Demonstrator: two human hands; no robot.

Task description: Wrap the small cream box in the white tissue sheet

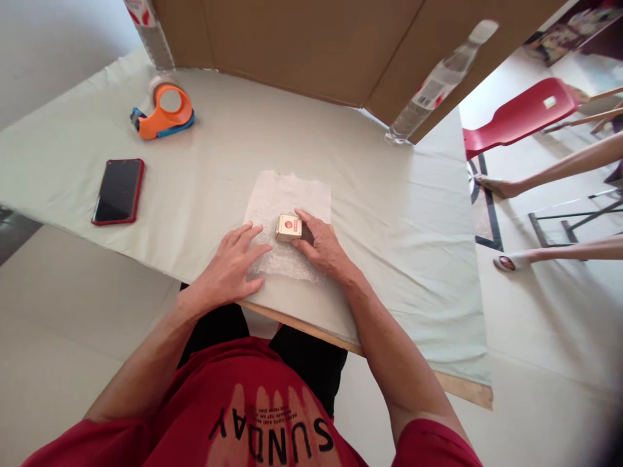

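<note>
A small cream-coloured box (289, 227) with a red emblem on top sits on a sheet of bubble wrap (270, 194) near the table's front edge. My right hand (320, 245) holds the box from its right side, the thumb at the near corner and the index finger at the far one. My left hand (238, 263) is open, fingers spread, at the left edge of the wrap. A gap separates it from the box.
An orange and blue tape dispenser (168, 115) and a red-cased phone (118, 192) lie at the left. Two water bottles, one at the left (156, 42) and one at the right (440, 83), stand by a cardboard panel (302, 48). Beyond the right table edge are a red chair (525, 117) and a person's legs.
</note>
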